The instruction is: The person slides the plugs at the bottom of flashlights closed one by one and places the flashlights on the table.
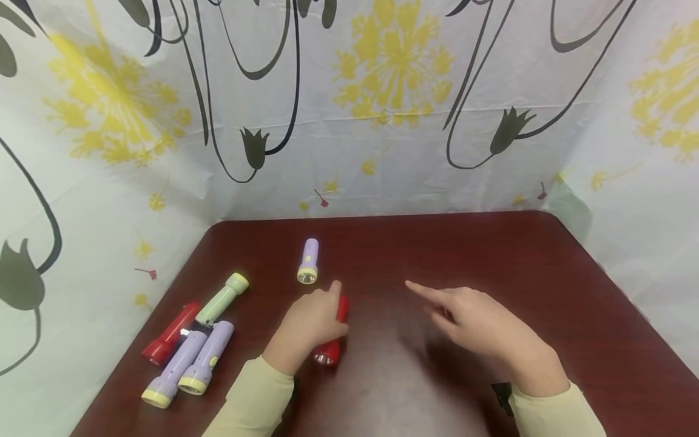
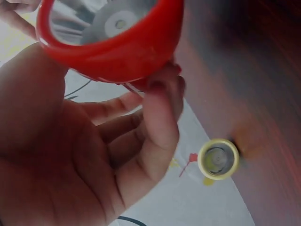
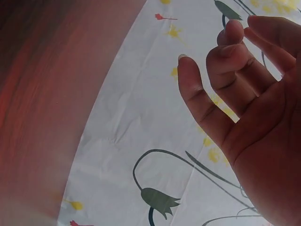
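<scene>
Six flashlights (image 1: 221, 301): left hand (image 1: 310, 323) grips one red flashlight (image 1: 329, 350), right hand (image 1: 483, 321) seemingly relaxed.

Can't fully see the red flashlight (image 1: 327, 352) behind the left hand (image 1: 311, 321)! Cropped up top in left wrist view!

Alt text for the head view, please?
A person's left hand grips a red flashlight at a dark red table; the right hand is empty. A purple flashlight lies farther back, and clustered at left are a green flashlight, a second red flashlight and two more purple flashlights.
</scene>
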